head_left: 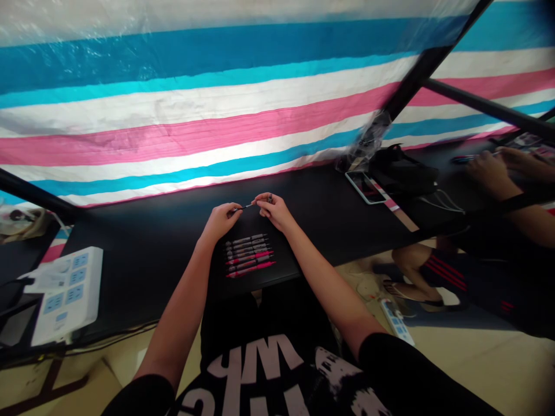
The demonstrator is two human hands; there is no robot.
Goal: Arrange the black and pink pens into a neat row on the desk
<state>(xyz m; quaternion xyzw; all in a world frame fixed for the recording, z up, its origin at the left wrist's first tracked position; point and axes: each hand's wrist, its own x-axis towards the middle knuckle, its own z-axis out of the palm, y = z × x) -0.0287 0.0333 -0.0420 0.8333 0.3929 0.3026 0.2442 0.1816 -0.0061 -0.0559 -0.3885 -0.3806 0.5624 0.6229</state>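
A thin dark pen-like rod (247, 207) with a lighter section spans the gap between my hands, above the black table. My left hand (222, 222) pinches its left end between thumb and fingers. At the other end, the fingertips of my right hand (274, 211) close on the tip; a ring shows on one finger. Whether the rod is a whole pen or only a part of one is too small to tell. Just below my hands, several grey-and-black pens (247, 244) and red-and-black pens (251, 268) lie side by side in a row, roughly parallel.
A white power strip (92, 283) with plugged cables sits at the left. To the right are a phone (366, 188), a black bag (405, 167) and a metal frame post. A striped plastic sheet (195, 136) hangs behind the table (151, 248). Another person's hands (492, 170) work at far right.
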